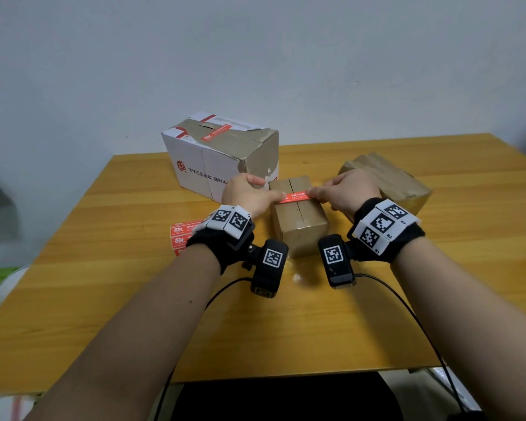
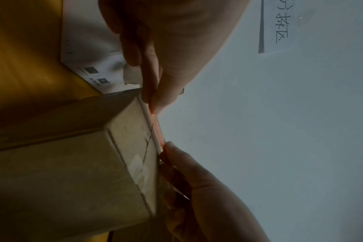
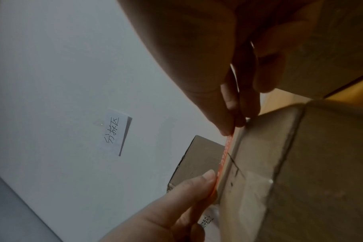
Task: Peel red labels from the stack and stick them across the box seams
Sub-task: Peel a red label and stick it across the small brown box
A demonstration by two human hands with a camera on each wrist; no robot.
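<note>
A small brown box (image 1: 298, 220) stands at the table's middle, its top seam running away from me. A red label (image 1: 295, 197) stretches crosswise over that seam, level with the box top; whether it is stuck down I cannot tell. My left hand (image 1: 281, 196) pinches the label's left end, my right hand (image 1: 312, 192) its right end. The left wrist view shows the left hand (image 2: 152, 106) pinching the label (image 2: 158, 131) at the box (image 2: 72, 163) edge. In the right wrist view the right hand (image 3: 232, 129) pinches the label (image 3: 224, 160). The label stack (image 1: 181, 238) lies left of the box.
A large white box (image 1: 213, 165) with a red label (image 1: 216, 132) on its top stands behind the small box on the left. A brown wrapped box (image 1: 392, 180) sits behind on the right. The wooden table (image 1: 286, 329) ends near me; camera cables trail off its edge.
</note>
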